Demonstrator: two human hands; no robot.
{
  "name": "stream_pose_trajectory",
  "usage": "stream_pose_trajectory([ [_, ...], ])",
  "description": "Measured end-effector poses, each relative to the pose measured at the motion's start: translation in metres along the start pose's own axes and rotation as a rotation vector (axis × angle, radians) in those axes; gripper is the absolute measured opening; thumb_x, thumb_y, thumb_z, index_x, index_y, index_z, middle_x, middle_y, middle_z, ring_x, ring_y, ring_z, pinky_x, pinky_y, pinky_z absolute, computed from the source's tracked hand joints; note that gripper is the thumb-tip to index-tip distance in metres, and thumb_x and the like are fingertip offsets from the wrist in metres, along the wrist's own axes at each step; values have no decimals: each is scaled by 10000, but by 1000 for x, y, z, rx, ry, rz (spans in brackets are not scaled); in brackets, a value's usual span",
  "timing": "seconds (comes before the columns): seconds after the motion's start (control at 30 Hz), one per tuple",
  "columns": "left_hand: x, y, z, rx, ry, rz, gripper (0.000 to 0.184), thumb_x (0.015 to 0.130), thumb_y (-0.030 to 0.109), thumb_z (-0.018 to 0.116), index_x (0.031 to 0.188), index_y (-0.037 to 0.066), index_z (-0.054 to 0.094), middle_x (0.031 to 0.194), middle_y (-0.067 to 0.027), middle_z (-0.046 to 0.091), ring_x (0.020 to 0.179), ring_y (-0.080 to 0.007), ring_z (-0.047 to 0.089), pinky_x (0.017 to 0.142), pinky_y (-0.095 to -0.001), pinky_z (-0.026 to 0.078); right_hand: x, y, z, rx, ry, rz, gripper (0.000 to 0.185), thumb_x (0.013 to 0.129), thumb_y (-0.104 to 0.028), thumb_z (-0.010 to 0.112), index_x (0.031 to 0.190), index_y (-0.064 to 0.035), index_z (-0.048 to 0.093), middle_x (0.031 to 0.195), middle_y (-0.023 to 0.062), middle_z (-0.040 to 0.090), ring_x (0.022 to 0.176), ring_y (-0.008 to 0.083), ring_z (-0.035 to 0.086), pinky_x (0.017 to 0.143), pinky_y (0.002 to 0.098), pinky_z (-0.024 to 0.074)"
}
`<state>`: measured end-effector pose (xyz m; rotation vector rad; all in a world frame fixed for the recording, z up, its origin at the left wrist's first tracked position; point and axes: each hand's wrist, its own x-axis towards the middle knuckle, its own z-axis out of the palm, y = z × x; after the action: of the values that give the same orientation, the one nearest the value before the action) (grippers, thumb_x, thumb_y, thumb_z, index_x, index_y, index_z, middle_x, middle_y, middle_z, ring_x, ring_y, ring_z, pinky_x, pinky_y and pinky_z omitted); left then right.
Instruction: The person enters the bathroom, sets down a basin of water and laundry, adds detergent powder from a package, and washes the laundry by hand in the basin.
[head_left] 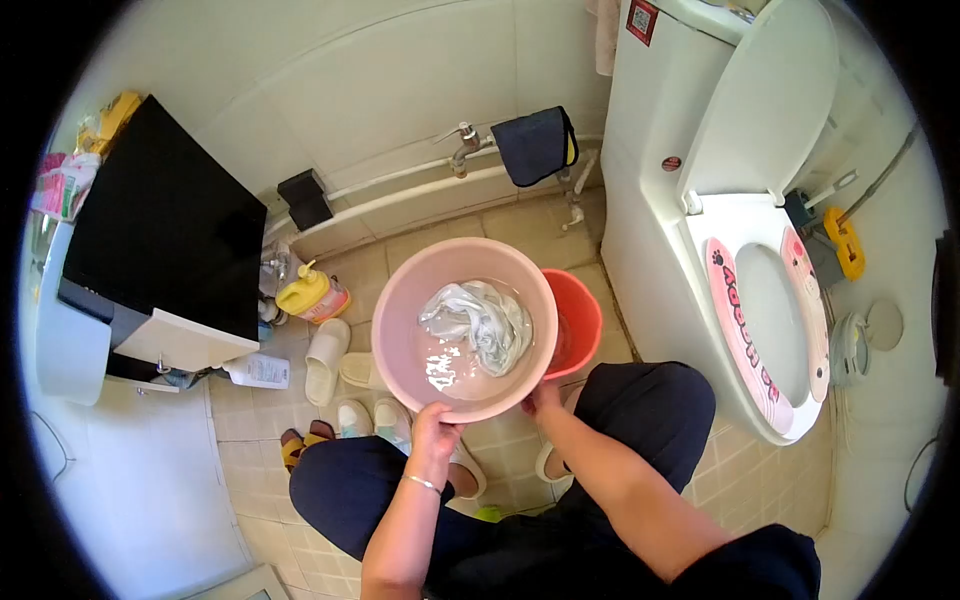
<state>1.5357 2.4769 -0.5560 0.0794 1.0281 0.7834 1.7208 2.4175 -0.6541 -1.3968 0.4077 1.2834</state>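
A pink basin (398,372) holds a little water and a wet, bunched white cloth (487,322). My left hand (435,434) is closed on the basin's near rim, thumb on the outside. At the basin's lower right edge my right hand (542,397) grips from below, its fingers partly hidden. Just behind that hand stands a red bucket (583,335), partly covered by the basin.
To the right is a toilet (650,200) with its lid up and a pink seat cover (735,330). Slippers (325,362), a yellow pump bottle (310,293) and a white bottle (258,371) are at left, beside a cabinet (185,335). A tap (463,150) juts from the wall.
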Motion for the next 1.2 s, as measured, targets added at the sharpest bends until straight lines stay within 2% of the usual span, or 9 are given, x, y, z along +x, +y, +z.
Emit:
stream_pose_trajectory([
  [0.13, 18, -21, -6, 68, 2, 2, 450, 675, -33, 506, 1113, 23, 415, 1039, -138, 513, 941, -303, 554, 789, -487, 504, -63, -14, -7, 181, 180, -127, 348, 881, -214, 479, 1212, -120, 427, 1071, 17, 530, 889, 115, 529, 746, 280, 402],
  [0.27, 17, -10, -5, 126, 0, -33, 353, 681, -3, 535, 1028, 23, 475, 999, -131, 535, 934, -294, 555, 809, -484, 494, -200, -98, -40, -97, -369, -539, 343, 879, -40, 460, 1221, -51, 427, 1183, 68, 495, 1087, 135, 476, 841, 282, 413],
  [0.37, 29, -7, -11, 135, 39, -149, 238, 670, 10, 552, 905, 29, 518, 924, -101, 547, 880, -268, 557, 848, -487, 469, -261, -155, -88, -171, -142, -981, 360, 836, 3, 503, 1190, -28, 450, 1115, 92, 551, 1055, 187, 513, 885, 313, 404],
  [0.43, 32, -7, -10, 112, 9, -124, 169, 665, 12, 554, 828, 36, 513, 841, -84, 535, 810, -249, 549, 838, -478, 475, -271, -199, -153, -1057, 190, -1393, 394, 786, -8, 563, 1167, -9, 465, 1050, 142, 568, 1044, 243, 519, 870, 333, 409],
  [0.57, 29, -8, 1, 116, 79, -108, 148, 652, -6, 544, 790, 38, 514, 795, -80, 526, 782, -247, 546, 801, -457, 493, -265, -257, -246, -1544, 599, -1214, 564, 767, -295, 637, 1203, 8, 449, 1043, 205, 554, 1000, 346, 505, 872, 407, 395],
  [0.73, 27, -7, 2, 118, 46, -102, 186, 647, -3, 544, 826, 36, 518, 868, -91, 547, 854, -261, 556, 809, -455, 493, -271, -271, -298, -1769, 239, -608, 868, 645, -372, 717, 1319, -14, 303, 1084, 222, 524, 1020, 358, 506, 896, 384, 402],
  [0.93, 34, -6, -2, 127, 69, -115, 193, 644, -6, 534, 831, 39, 515, 856, -84, 545, 838, -251, 555, 809, -461, 492, -399, -366, -211, -1996, 392, -679, 762, 598, -148, 695, 1283, -69, 373, 1088, 169, 538, 1028, 332, 515, 878, 400, 418],
  [1.03, 35, -7, -7, 136, 59, -106, 172, 649, -4, 525, 814, 41, 501, 812, -78, 539, 783, -237, 551, 791, -464, 500, -425, -419, -169, -2172, 1118, -1639, 541, 576, -40, 700, 1084, -120, 532, 953, 82, 552, 958, 268, 530, 810, 365, 444],
  [1.2, 28, -6, -2, 113, 104, -92, 86, 660, 3, 506, 734, 45, 490, 723, -71, 518, 702, -231, 545, 804, -490, 493, -382, -523, -83, -1696, 1249, -1741, 217, 709, -182, 612, 882, -70, 544, 917, 148, 503, 1042, 274, 453, 872, 350, 382],
])
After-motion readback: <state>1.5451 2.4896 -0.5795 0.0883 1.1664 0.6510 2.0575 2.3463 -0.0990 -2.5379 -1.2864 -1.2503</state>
